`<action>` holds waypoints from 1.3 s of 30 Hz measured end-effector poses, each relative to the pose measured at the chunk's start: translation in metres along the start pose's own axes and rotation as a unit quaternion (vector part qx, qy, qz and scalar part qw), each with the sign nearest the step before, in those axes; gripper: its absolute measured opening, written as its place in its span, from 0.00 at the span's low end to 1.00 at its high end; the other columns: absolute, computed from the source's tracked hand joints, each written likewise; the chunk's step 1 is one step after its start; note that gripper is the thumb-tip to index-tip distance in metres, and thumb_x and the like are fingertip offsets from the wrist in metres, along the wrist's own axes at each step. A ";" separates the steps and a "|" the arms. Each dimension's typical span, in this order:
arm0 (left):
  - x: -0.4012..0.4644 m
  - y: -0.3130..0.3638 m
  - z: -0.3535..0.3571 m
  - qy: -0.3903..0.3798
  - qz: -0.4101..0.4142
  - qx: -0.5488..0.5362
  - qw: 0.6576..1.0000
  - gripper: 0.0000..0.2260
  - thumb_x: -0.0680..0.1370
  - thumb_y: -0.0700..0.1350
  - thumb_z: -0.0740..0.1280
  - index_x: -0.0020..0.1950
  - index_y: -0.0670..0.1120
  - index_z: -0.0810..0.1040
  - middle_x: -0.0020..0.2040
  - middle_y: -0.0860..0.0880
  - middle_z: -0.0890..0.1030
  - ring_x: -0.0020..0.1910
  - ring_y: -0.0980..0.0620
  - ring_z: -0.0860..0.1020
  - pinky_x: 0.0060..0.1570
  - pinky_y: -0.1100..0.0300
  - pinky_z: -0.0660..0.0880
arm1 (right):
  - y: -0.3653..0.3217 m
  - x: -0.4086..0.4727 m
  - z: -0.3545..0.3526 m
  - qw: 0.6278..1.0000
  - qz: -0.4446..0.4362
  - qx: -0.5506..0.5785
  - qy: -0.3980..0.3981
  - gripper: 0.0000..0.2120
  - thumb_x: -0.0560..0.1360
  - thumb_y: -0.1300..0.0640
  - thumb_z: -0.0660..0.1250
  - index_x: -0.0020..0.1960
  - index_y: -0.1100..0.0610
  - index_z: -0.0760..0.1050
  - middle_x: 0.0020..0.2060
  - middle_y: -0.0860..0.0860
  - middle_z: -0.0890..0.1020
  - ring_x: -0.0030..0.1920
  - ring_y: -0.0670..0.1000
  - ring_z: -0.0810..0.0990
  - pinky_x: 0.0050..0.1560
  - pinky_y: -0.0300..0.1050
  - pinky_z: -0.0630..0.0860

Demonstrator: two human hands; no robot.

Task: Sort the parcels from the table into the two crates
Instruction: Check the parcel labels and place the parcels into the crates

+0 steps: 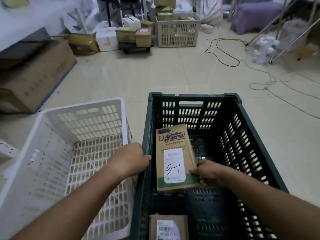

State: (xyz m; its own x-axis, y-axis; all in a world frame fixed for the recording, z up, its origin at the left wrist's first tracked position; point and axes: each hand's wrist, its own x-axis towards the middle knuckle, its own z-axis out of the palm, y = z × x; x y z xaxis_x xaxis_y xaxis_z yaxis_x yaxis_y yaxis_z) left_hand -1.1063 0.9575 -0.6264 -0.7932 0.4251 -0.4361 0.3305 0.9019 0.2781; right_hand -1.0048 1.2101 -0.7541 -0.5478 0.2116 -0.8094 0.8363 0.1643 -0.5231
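The right hand (206,172) grips a box (174,158) by its corner, low inside the dark crate (242,135). The left hand (131,158) curls over that crate's rim at 9 o'clock. Another box (168,227) lies at 6 o'clock. The white crate (52,153) has none. I think sorting has only begun; the table is out of sight.

Pale tiled floor (155,75) under even, dim light. At twelve o'clock, a grey slatted basket (178,32) among stacked cartons (138,34); at nine, a large cardboard box (34,75); toward two, loose cables (225,54) (some black, some pale).
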 end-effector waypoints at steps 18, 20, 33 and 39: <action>0.010 -0.002 0.003 0.007 -0.003 -0.015 1.000 0.19 0.83 0.56 0.67 0.43 0.40 0.79 0.36 0.46 0.79 0.35 0.47 0.79 0.40 0.54 0.76 | 0.012 0.084 0.035 0.999 -0.031 -0.010 0.040 0.17 0.83 0.54 0.64 0.70 0.57 0.72 0.47 0.53 0.82 0.33 0.47 0.78 0.28 0.36 0.75; 0.011 -0.002 0.003 0.004 -0.005 -0.019 1.000 0.19 0.83 0.55 0.67 0.43 0.41 0.79 0.35 0.46 0.77 0.33 0.47 0.76 0.37 0.56 0.72 | 0.014 0.089 0.040 0.997 -0.061 -0.017 0.055 0.20 0.79 0.56 0.69 0.70 0.57 0.73 0.55 0.54 0.83 0.47 0.51 0.84 0.44 0.42 0.82; 0.008 0.004 0.000 -0.006 -0.022 -0.015 1.000 0.19 0.83 0.55 0.67 0.49 0.39 0.82 0.42 0.40 0.84 0.41 0.43 0.84 0.44 0.52 0.79 | 0.013 0.087 0.063 0.963 -0.082 -0.213 0.143 0.39 0.74 0.46 0.75 0.76 0.58 0.61 0.67 0.56 0.76 0.65 0.57 0.77 0.65 0.55 0.78; 0.008 0.007 0.000 -0.001 -0.031 0.016 0.999 0.18 0.83 0.56 0.66 0.44 0.42 0.78 0.36 0.46 0.78 0.35 0.47 0.77 0.38 0.57 0.72 | 0.003 0.077 0.058 0.934 -0.088 -0.297 0.178 0.37 0.75 0.44 0.72 0.76 0.58 0.60 0.66 0.57 0.75 0.60 0.56 0.79 0.53 0.49 0.79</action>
State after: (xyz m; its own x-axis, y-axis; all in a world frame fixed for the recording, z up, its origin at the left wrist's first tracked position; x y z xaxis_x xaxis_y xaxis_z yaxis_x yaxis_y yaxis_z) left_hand -1.1105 0.9672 -0.6282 -0.8121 0.3676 -0.4531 0.2963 0.9288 0.2225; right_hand -1.0435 1.1707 -0.8336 -0.7363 0.4200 -0.5305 0.6307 0.7099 -0.3134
